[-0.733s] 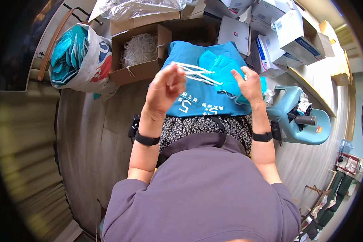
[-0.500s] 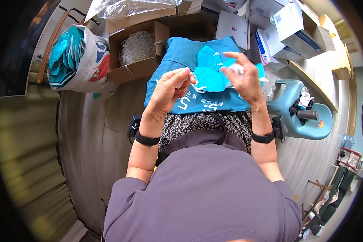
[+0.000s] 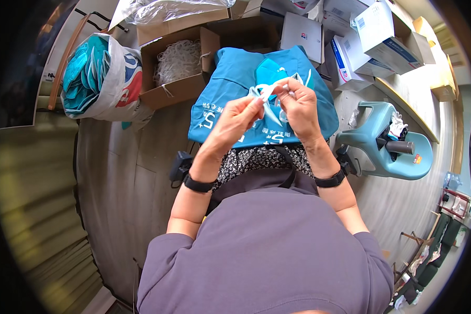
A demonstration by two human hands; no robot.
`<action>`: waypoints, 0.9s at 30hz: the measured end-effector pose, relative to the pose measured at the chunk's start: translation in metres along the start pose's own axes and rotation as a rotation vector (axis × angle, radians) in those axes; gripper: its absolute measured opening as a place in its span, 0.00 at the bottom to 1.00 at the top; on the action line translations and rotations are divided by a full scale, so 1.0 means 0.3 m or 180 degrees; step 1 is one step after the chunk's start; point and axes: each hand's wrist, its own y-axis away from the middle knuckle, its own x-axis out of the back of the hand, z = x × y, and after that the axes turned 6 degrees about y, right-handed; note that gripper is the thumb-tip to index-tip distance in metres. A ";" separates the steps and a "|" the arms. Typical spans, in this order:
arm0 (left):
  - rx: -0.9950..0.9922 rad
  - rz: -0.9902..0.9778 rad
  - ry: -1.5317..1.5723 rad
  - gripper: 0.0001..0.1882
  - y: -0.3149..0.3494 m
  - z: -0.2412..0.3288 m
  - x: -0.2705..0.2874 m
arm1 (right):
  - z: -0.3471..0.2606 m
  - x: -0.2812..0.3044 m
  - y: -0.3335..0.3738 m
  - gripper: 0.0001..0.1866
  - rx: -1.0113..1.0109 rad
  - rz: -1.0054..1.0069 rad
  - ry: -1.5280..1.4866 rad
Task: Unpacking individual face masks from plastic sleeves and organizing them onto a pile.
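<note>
Faces an open cardboard box [image 3: 170, 93] filled with white elastic bands [image 3: 178, 63], with a white bag [image 3: 120, 73] crammed with teal masks [image 3: 86, 70] on the left. Meets a heap of white cartons [image 3: 374, 31] at the far right, some tilted, and a crumpled clear plastic sheet [image 3: 178, 10] at the top. Has a light blue stool [image 3: 369, 141] near the right forearm [image 3: 343, 193], bearing a dark cylinder [image 3: 400, 147] and a white cloth [image 3: 397, 125]. Finds open room over the wooden floor [image 3: 131, 162] left of the left forearm [image 3: 186, 209], with more below the stool. Works over a blue cloth [image 3: 227, 70] spread just beyond a dark patterned fabric [image 3: 240, 163], with the far edge near the box. Holds the left hand [image 3: 235, 121] and right hand [image 3: 301, 110] raised above this cloth, angled inward, fingertips nearly meeting. Pinches white straps [image 3: 267, 91] in both grips, closed between thumb and fingers. Has a teal mask [image 3: 268, 67] just beyond the fingertips, against the blue cloth. Cannot tell whether joined to the straps.
</note>
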 end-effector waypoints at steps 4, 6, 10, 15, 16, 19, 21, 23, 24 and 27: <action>-0.0193 -0.0380 0.0326 0.20 -0.017 -0.074 -0.101 | 0.036 0.026 -0.038 0.10 -0.0952 0.0530 -0.2067; 0.0094 -0.0399 0.0127 0.21 0.027 -0.083 -0.134 | 0.079 0.111 -0.084 0.06 -0.1095 0.0728 -0.2878; 0.0705 -0.0594 0.0464 0.20 0.169 -0.074 -0.091 | 0.167 0.449 -0.188 0.06 -0.0696 0.1753 -0.2981; 0.0810 -0.0651 0.1597 0.17 0.192 -0.097 -0.059 | 0.009 0.229 -0.097 0.08 -0.0302 0.1740 -0.1879; 0.0741 -0.0744 0.1785 0.16 0.163 -0.107 -0.047 | 0.039 0.212 -0.067 0.09 0.0137 0.0766 -0.1749; 0.0933 -0.0308 0.2071 0.12 0.080 -0.154 0.000 | -0.046 0.142 -0.031 0.12 0.0785 0.0604 -0.1552; 0.0798 -0.0150 0.1895 0.11 0.033 -0.163 0.056 | -0.068 0.163 -0.005 0.15 0.0921 0.0838 -0.1351; 0.0681 -0.0083 0.1900 0.12 -0.031 -0.212 0.134 | -0.065 0.218 0.002 0.16 0.1334 0.0475 -0.1292; 0.0778 -0.0067 0.1884 0.12 -0.073 -0.203 0.150 | -0.077 0.222 0.021 0.17 0.1114 0.0615 -0.1349; 0.0729 0.0135 0.1555 0.15 -0.209 -0.165 0.156 | -0.079 0.228 0.022 0.18 0.0968 0.0400 -0.1922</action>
